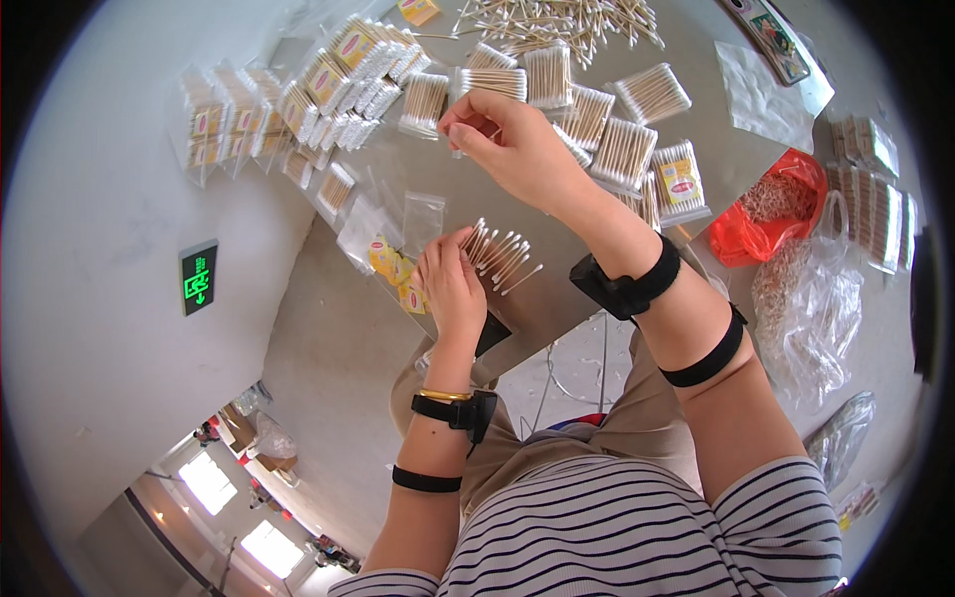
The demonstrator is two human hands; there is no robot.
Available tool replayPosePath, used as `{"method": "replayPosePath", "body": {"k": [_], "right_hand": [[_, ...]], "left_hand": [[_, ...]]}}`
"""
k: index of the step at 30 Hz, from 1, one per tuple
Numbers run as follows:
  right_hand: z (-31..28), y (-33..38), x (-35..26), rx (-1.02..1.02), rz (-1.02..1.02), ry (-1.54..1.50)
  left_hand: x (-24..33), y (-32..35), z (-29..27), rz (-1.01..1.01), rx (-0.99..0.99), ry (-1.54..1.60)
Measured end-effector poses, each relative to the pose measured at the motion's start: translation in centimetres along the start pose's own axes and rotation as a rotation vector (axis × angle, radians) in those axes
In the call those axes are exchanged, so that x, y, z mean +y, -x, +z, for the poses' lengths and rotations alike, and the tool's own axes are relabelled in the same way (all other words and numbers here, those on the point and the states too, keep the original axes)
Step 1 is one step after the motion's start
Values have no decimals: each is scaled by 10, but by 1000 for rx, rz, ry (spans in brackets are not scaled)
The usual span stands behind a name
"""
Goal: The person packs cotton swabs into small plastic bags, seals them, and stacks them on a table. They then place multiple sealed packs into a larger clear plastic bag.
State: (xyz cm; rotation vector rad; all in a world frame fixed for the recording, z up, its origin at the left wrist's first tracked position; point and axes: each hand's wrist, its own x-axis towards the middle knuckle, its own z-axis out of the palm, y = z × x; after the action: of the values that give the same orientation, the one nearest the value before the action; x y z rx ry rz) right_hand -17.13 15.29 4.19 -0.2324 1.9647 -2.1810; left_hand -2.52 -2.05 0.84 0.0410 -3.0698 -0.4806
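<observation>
Shirt (617,517) nearest, 6 o'clock. L hand (453,284), ctr: grip closed on fanned swabs (500,256), its 1 o'clock. R hand (509,144), 12 o'clock: fingers curled, can't tell if holding. Slack L grip could spill swabs on desk (686,50).

White-tipped, tan-stemmed cotton swabs (480,244), yellow cards (382,258), bright red bag (734,241), dark-striped white shirt (607,527).
</observation>
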Motion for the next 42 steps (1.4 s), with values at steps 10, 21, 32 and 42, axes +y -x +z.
{"method": "replayPosePath", "body": {"k": [10, 21, 32, 42], "right_hand": [[0, 0, 0, 14, -10, 23], [5, 5, -2, -13, -1, 69], [26, 84, 21, -138, -187, 271], [14, 154, 52, -279, -284, 999]], "left_hand": [[13, 7, -1, 33, -76, 117], [1, 35, -9, -11, 45, 184], [-9, 102, -11, -61, 36, 313], [7, 96, 21, -25, 143, 276]]}}
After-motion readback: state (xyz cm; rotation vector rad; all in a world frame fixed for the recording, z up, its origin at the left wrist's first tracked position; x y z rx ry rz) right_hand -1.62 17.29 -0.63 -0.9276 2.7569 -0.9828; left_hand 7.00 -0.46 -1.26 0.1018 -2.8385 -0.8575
